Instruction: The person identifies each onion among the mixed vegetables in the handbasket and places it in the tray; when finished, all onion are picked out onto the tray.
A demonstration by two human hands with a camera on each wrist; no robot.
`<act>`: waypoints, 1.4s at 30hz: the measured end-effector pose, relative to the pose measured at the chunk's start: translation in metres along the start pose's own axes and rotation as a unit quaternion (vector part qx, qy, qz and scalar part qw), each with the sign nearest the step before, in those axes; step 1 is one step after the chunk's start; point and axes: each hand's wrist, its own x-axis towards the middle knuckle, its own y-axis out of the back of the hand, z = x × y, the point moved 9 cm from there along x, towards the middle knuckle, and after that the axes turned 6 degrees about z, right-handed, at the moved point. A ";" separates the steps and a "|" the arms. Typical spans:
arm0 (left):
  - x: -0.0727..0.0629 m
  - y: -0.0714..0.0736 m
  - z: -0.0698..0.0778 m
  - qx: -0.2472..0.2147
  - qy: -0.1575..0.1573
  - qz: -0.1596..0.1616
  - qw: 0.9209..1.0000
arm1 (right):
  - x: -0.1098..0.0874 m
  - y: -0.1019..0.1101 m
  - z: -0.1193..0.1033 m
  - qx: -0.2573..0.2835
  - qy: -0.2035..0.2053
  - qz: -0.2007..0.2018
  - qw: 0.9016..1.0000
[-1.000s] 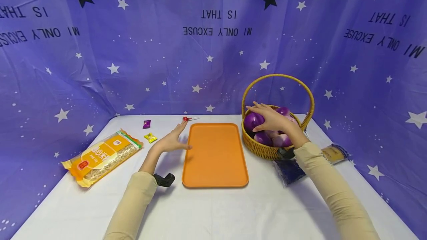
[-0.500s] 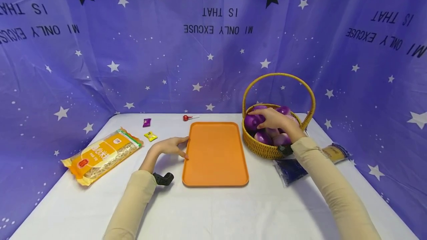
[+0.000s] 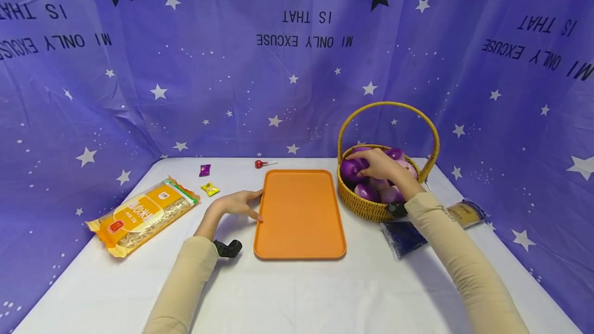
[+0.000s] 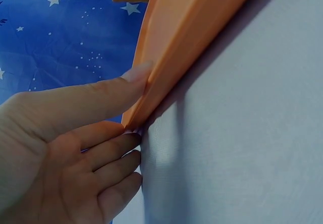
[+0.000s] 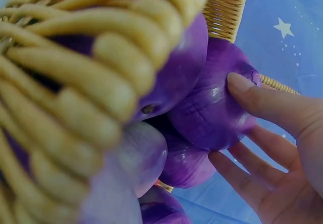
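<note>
My right hand [image 3: 381, 165] reaches into a wicker basket [image 3: 364, 209] under its tall handle and holds a purple onion [image 3: 351, 171]. In the right wrist view the thumb lies on one side of this glossy onion [image 5: 214, 100] and the fingers curve along the other. Several more purple and pale onions [image 5: 144, 151] crowd around it. My left hand [image 3: 234, 203] is at the left edge of an orange tray [image 3: 299, 215]. Its thumb touches the tray's rim in the left wrist view, the relaxed fingers close against the outer side [image 4: 166, 77].
Left of the tray lie a yellow noodle-like food bag [image 3: 144, 218], a purple candy [image 3: 204, 170] and a yellow candy [image 3: 210, 189]. Behind the tray is a red lollipop [image 3: 260, 164]. A dark blue plastic package [image 3: 403, 237] lies under the right forearm. A purple star-printed cloth surrounds the table.
My right hand has lowered from above the basket onto the onion and its fingers have closed around it. My left hand has come down to the tray's left edge.
</note>
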 end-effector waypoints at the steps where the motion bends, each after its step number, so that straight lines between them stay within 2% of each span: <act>1: 0.001 0.000 -0.001 0.002 0.000 0.001 1.000 | 0.000 0.001 0.001 0.000 -0.001 0.003 1.000; 7: 0.001 0.000 -0.006 0.007 0.005 0.003 1.000 | -0.004 0.010 0.004 0.021 -0.008 0.032 0.999; 12: -0.001 0.002 -0.004 0.015 0.005 0.006 1.000 | -0.009 0.024 -0.004 0.047 -0.017 0.060 0.997; 17: -0.001 0.003 -0.001 0.010 0.005 0.009 1.000 | -0.014 0.036 -0.024 0.070 -0.023 0.093 0.993; 21: -0.001 0.001 -0.004 0.011 0.011 0.008 1.000 | -0.016 0.033 -0.045 0.098 -0.015 0.109 0.989; 28: -0.003 0.001 -0.008 0.004 0.018 0.014 1.000 | -0.002 0.002 -0.080 0.142 -0.008 0.084 0.986; 31: -0.002 0.001 -0.009 0.009 0.016 0.012 1.000 | 0.013 -0.014 -0.091 0.159 0.003 0.078 0.984; 35: -0.003 0.002 -0.011 0.013 0.019 0.017 1.000 | 0.040 -0.042 -0.100 0.182 0.020 0.050 0.982; 38: -0.004 0.002 -0.012 0.011 0.024 0.019 0.999 | 0.060 -0.062 -0.101 0.170 0.009 0.025 0.985; 42: -0.003 0.001 -0.009 0.010 0.020 0.018 1.000 | 0.080 -0.085 -0.094 0.162 -0.046 0.005 0.986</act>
